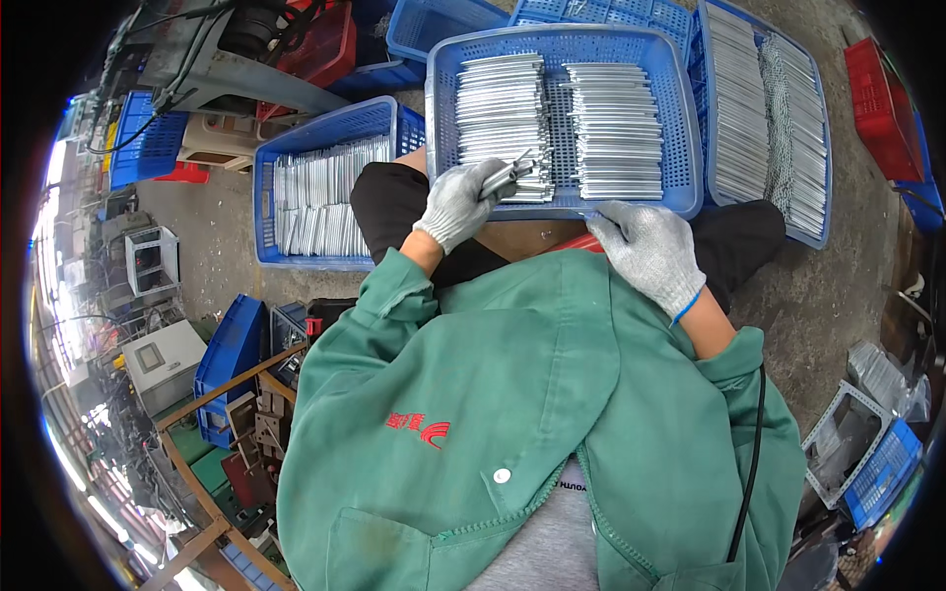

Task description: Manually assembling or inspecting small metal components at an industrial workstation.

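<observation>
My left hand (461, 204), in a grey knitted glove, is closed around a small bunch of short silvery metal rods (508, 177). It is above the near left corner of a blue plastic basket (564, 41) in front of me. Inside that basket lie two stacked rows of similar rods, a left row (501, 108) and a right row (616, 128). My right hand (645, 246), gloved as well, is at the basket's near rim, its fingers loosely bent and apart. No rod shows in it; whether its fingertips touch the rim I cannot tell.
Another blue basket of rods (325, 258) stands at the left, and a longer one (823, 197) at the right. A machine frame (232, 84) is at the upper left. Red crates (877, 108) stand far right. A brown metal frame (187, 483) is at the lower left.
</observation>
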Demonstrator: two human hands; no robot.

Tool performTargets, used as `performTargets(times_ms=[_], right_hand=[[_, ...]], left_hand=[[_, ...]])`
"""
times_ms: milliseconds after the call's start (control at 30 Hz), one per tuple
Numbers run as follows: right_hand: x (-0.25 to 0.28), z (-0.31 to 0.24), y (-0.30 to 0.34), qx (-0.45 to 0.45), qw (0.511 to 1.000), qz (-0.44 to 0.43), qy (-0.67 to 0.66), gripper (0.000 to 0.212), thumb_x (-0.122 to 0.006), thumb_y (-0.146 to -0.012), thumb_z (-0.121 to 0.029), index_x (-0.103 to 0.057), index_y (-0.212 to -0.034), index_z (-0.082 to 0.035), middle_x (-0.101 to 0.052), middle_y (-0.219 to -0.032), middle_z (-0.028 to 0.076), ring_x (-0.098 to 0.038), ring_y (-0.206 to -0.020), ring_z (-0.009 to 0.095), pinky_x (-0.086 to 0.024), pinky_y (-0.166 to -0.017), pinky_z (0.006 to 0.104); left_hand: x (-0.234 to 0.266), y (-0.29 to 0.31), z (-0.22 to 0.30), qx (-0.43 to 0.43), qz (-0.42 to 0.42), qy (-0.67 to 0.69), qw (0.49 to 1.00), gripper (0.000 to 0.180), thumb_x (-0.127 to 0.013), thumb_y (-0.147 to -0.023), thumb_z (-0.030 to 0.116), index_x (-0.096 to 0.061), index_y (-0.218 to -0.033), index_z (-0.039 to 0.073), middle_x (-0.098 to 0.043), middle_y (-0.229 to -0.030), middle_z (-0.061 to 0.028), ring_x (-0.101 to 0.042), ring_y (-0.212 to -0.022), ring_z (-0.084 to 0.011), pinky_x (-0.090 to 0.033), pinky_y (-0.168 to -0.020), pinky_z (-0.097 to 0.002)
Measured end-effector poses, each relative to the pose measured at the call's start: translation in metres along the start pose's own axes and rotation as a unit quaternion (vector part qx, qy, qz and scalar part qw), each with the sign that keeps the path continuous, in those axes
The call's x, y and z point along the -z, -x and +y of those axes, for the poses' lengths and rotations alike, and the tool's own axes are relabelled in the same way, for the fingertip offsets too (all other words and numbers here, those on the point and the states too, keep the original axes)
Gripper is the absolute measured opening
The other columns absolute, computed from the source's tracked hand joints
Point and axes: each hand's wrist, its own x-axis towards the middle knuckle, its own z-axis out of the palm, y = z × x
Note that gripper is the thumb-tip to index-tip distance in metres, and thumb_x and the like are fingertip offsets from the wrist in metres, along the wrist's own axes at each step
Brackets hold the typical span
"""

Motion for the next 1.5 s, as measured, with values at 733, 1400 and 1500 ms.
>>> performTargets(times_ms=[733, 1400, 1500], right_hand=[[0.008, -0.009, 0.005, 0.107, 0.991, 0.030, 0.076, 0.023, -0.068, -0.091, -0.031, -0.078, -0.084, -0.011, -0.073, -0.068, 0.006, -0.065, -0.054, 0.028, -0.049, -0.051, 0.0387], [0.011, -0.012, 0.004, 0.080, 0.995, -0.037, 0.046, 0.021, -0.072, -0.089, -0.026, -0.085, -0.096, -0.011, -0.075, -0.068, 0.007, -0.064, -0.053, 0.023, -0.049, -0.053, 0.0333], [0.020, -0.017, -0.001, 0.048, 0.997, -0.040, 0.045, 0.022, -0.071, -0.089, -0.027, -0.085, -0.096, -0.011, -0.075, -0.068, 0.008, -0.065, -0.054, 0.024, -0.049, -0.054, 0.0336]], left_hand=[[0.023, 0.027, 0.050, -0.066, 0.006, 0.127, 0.990, 0.026, -0.080, -0.083, 0.008, -0.074, -0.109, 0.007, -0.074, -0.094, -0.0043, -0.065, -0.083, -0.0250, -0.051, -0.082, -0.0361], [0.012, 0.032, 0.055, -0.119, 0.096, 0.075, 0.985, 0.029, -0.076, -0.075, 0.004, -0.077, -0.103, 0.010, -0.077, -0.094, -0.0023, -0.067, -0.083, -0.0258, -0.051, -0.082, -0.0353], [0.016, 0.030, 0.058, -0.131, 0.086, 0.082, 0.984, 0.030, -0.075, -0.074, 0.002, -0.077, -0.103, 0.011, -0.077, -0.095, -0.0021, -0.067, -0.083, -0.0261, -0.051, -0.083, -0.0352]])
